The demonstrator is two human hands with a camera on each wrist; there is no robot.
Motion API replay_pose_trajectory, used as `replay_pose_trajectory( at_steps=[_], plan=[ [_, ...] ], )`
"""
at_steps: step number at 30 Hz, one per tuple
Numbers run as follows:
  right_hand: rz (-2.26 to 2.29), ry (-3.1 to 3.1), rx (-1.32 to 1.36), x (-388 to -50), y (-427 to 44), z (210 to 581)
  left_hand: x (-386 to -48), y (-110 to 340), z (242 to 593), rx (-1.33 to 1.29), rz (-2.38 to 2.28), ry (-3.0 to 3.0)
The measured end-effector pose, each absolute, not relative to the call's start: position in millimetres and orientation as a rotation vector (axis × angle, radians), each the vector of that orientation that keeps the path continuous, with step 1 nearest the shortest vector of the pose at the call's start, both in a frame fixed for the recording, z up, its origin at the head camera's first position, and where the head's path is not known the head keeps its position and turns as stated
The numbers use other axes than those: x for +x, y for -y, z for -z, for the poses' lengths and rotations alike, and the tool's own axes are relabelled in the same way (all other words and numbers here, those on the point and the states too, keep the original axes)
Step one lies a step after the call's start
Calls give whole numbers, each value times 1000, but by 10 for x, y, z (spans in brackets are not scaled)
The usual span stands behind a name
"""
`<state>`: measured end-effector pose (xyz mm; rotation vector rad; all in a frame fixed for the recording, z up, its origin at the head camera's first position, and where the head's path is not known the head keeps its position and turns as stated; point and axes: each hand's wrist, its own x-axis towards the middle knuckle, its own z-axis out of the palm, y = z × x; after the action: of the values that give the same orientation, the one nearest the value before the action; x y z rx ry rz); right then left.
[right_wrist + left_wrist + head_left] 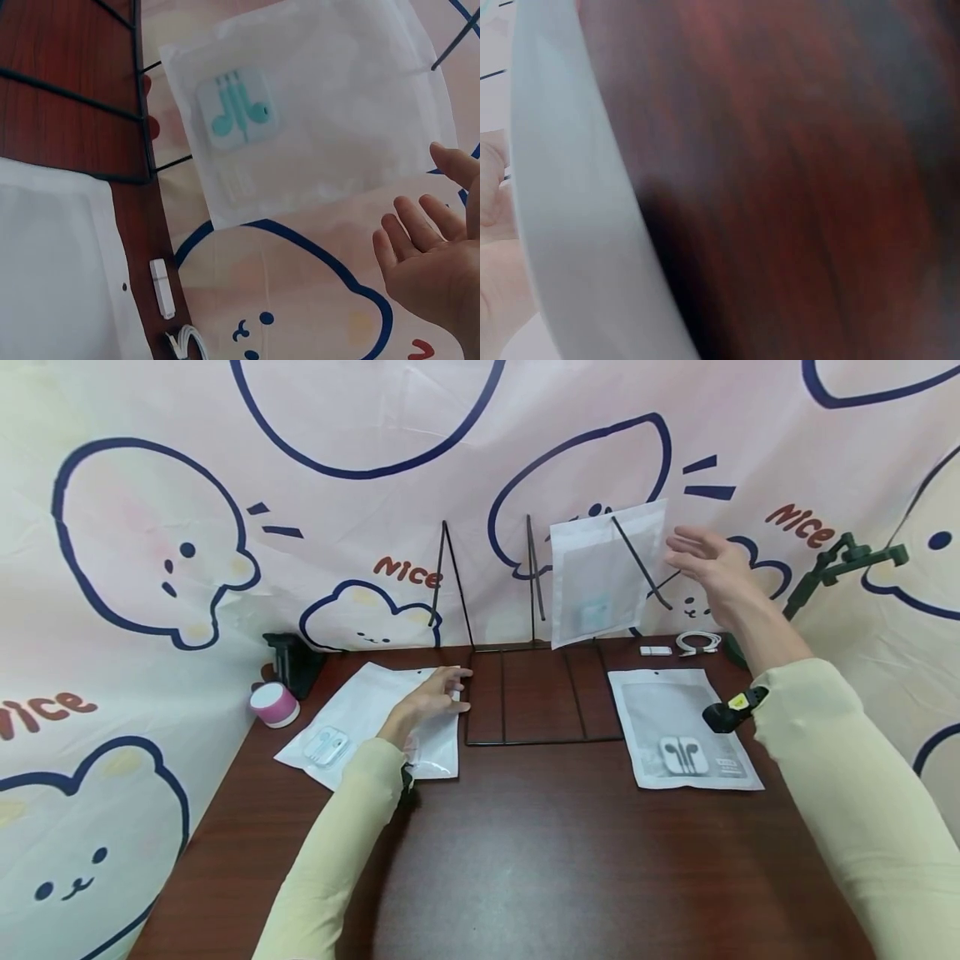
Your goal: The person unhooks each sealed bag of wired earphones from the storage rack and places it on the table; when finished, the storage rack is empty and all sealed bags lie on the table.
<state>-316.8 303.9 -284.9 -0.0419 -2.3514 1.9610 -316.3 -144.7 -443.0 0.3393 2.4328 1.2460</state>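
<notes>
A white pouch (600, 585) hangs from the rightmost hook of a black wire rack (543, 743). Turquoise earphones in a square case show through it in the right wrist view. Just right of this pouch, my right hand (708, 568) is spread, palm showing, holding nothing. My left hand (435, 695) lies over the right edge of another white pouch (375, 693), its fingertips at the rack's left bar; thumb and fingers are apart. Whether they touch the bar I cannot tell. Mostly the pouch's pale edge (585, 187) and blurred table fill the left wrist view.
A third pouch with earphones (667, 718) lies right of the rack. Behind it are a small white stick (656, 651) and a coiled white cable (697, 642). A pink-and-white jar (274, 705) and a black stand (292, 660) are at left; a green stand (825, 568) is at right.
</notes>
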Motion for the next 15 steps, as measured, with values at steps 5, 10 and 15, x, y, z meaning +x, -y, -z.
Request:
replay_pose_trajectory(
  at_steps=[5, 10, 15],
  plan=[
    [-1960, 2320, -94, -3177, -2941, 2822, -3153, 1444, 4412, 337, -1244, -2433],
    [-1994, 2210, -189, -3159, -2879, 2789, -3153, 1442, 4412, 324, -1244, -2428],
    [-2148, 2045, -160, -3139, -2847, 2796, -3159, 1445, 4414, 316, -1257, -2418]
  ],
)
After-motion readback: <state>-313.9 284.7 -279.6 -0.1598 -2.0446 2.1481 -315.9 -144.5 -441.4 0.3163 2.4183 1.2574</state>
